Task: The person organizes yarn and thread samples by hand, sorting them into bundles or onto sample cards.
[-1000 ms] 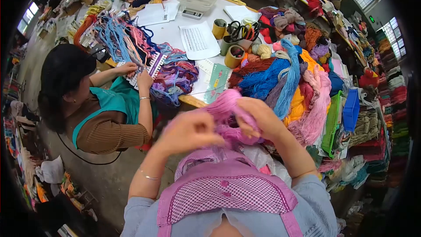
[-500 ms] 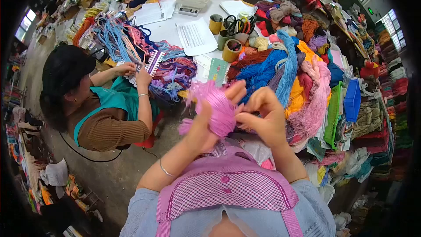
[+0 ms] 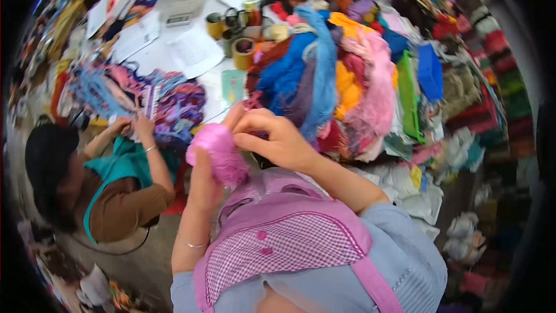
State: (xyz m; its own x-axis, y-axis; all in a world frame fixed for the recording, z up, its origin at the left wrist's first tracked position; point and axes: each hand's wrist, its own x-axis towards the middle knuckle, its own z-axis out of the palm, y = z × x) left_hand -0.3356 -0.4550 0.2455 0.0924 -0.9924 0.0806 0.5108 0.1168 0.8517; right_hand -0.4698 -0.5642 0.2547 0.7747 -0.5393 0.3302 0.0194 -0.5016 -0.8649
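Note:
A bundle of pink yarn (image 3: 219, 153) is held in front of my chest, with my left hand (image 3: 204, 181) wrapped round its left and lower side. Just to the right of the bundle, my right hand (image 3: 272, 138) is closed, thumb and fingers pinched together near its upper edge. Whatever lies in the pinch is too small and blurred to name. The bundle hangs over the pink checked apron (image 3: 289, 237), below the table's near edge.
Blue yarn (image 3: 286, 72), pink yarn (image 3: 376, 81), a green basket (image 3: 409, 95) and a blue tray (image 3: 430, 72) lie ahead and right. Cups (image 3: 243, 52) with scissors stand beyond. A co-worker (image 3: 110, 179) at the left handles multicoloured yarn (image 3: 180, 104).
The view has swung to the right, so the table and co-worker appear further left. The pink bundle has turned in my left hand, its loose ends now pointing down. My right hand remains beside it.

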